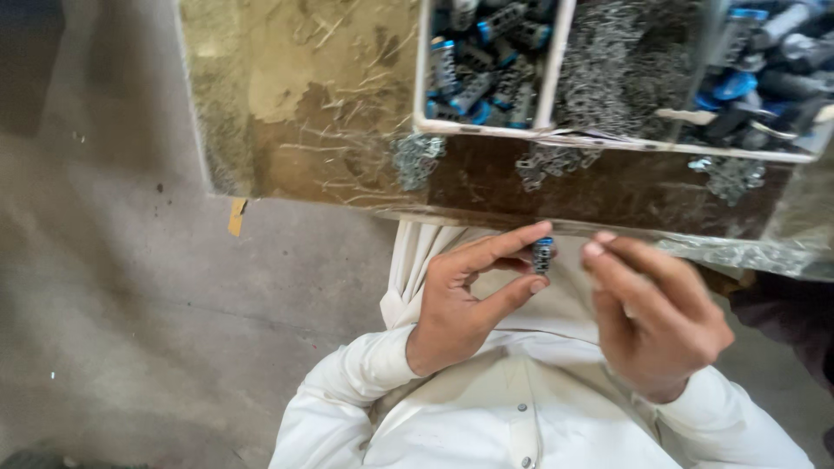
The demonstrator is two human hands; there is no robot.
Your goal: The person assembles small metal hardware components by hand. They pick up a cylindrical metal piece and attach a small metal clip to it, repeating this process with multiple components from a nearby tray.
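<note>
My left hand (465, 300) pinches a small grey part with a blue end (543, 254) between forefinger and thumb, just below the front edge of the worn brown table (321, 113). My right hand (651, 317) hovers close beside it on the right, fingers curled toward the part; whether it holds anything is hidden. Both sleeves are white.
A white divided tray (549, 87) on the table holds grey-and-blue parts at left, small metal clips in the middle and dark blue-capped pieces at right. Loose clip piles (417, 158) lie before the tray. Grey concrete floor (113, 287) spreads at left.
</note>
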